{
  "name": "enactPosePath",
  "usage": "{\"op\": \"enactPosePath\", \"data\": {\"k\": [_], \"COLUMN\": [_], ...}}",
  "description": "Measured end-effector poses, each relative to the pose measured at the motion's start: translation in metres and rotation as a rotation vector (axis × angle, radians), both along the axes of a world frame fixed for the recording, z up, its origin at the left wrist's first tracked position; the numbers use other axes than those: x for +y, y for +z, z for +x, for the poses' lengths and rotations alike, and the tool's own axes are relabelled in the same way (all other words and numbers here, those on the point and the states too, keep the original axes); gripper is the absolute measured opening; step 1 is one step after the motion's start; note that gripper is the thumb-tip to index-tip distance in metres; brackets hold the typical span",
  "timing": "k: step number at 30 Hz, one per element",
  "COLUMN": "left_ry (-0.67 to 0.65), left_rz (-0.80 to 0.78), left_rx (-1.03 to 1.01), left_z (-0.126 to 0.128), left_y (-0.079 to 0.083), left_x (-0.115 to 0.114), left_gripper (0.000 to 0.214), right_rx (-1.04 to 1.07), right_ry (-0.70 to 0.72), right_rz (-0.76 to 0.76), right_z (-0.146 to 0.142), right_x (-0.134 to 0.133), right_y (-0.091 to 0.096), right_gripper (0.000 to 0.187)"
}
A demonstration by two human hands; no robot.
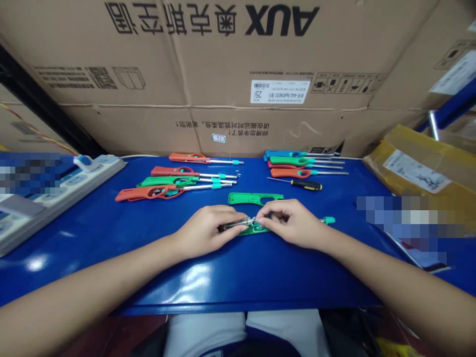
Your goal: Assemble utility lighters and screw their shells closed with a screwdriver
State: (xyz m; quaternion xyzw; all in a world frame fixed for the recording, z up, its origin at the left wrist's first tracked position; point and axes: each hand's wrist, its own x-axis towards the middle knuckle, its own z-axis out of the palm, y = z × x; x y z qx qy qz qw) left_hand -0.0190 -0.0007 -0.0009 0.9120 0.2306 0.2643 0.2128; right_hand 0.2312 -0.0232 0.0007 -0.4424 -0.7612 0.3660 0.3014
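Observation:
My left hand [208,230] is closed around a slim, translucent lighter fuel tank [242,222], with its pale end pointing right. At that end the thumb and fingers of my right hand [292,223] are pinched together. What lies between these fingertips is too small to make out. Below both hands is an opened green gas lighter [247,232], mostly covered. Its barrel passes under my right hand, and a teal tip [329,220] shows beyond. Just behind my hands a loose green half-shell [243,199] lies with its inside facing up.
Several orange, red and green lighters [148,193] lie at the left back, and another group [290,172] at the right back. A black-and-yellow screwdriver [305,184] lies before that group. A power strip [55,198] flanks the left, a taped carton [427,158] the right. Cardboard [208,89] walls the back.

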Motion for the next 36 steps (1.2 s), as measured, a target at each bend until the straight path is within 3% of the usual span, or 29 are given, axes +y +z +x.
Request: {"op": "enactPosePath", "data": {"k": [14, 22, 28, 36], "left_ry": [-0.006, -0.013, -0.025, -0.04], "left_rz": [-0.019, 0.042, 0.048, 0.059], "left_rx": [0.021, 0.092, 0.088, 0.051], "left_z": [0.0011, -0.0026, -0.0026, -0.001], "left_y": [-0.001, 0.0074, 0.0072, 0.0047], "left_x": [-0.0014, 0.0039, 0.0026, 0.002], "left_gripper": [0.024, 0.025, 0.026, 0.025], "right_rx": [-0.014, -0.085, -0.067, -0.003], "right_ry": [0.016, 0.034, 0.077, 0.093], "right_rz": [0.125, 0.135, 0.209, 0.198], "right_z": [-0.0038, -0.0003, 0.0019, -0.003], "right_x": [-0.0019, 0.0017, 0.0022, -0.001], "right_y": [-0.0016, 0.0036, 0.0039, 0.0], "right_gripper": [0.018, 0.014, 0.012, 0.012]}}
